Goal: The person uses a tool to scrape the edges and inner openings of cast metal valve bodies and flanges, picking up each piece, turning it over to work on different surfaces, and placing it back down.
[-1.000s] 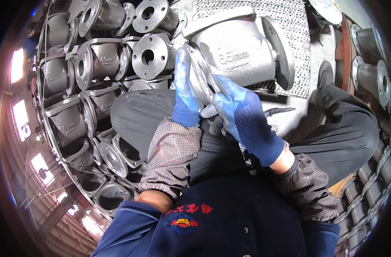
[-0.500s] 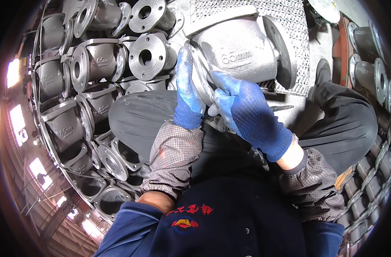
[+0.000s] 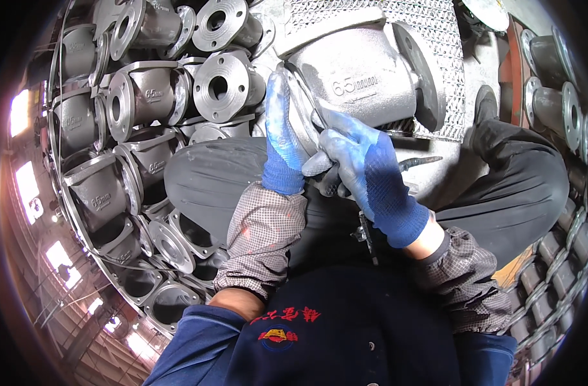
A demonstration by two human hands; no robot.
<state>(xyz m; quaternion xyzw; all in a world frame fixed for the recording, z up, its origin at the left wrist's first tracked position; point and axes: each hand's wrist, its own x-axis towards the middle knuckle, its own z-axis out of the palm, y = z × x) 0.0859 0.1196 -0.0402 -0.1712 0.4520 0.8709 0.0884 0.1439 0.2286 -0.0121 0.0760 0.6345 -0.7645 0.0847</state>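
A grey cast-iron valve body [image 3: 355, 71] with flanged ends lies on a metal mesh panel in front of me. My left hand [image 3: 282, 132], in a blue coated glove, rests flat along the outside of its near-left flange [image 3: 299, 116], fingers stretched out. My right hand [image 3: 365, 164], gloved alike, is closed round a dark hand tool [image 3: 326, 177] with a rounded grey end. The tool lies against my left palm's heel, beside that flange. My right fingers hide much of it, so its exact kind is unclear. A dark fitting [image 3: 367, 238] hangs below my right wrist.
Similar valve bodies [image 3: 139, 96] stand stacked on the left. More flanged castings [image 3: 551, 109] sit at the right beyond a reddish edge. The mesh panel [image 3: 435, 38] lies under the workpiece. A dark pointed tool [image 3: 421, 162] lies near my right knee.
My right hand has shifted slightly down and turned, showing more of the dark tool. The fitting below the wrist has swung left and hangs straighter. My left hand and the valve body stay nearly still.
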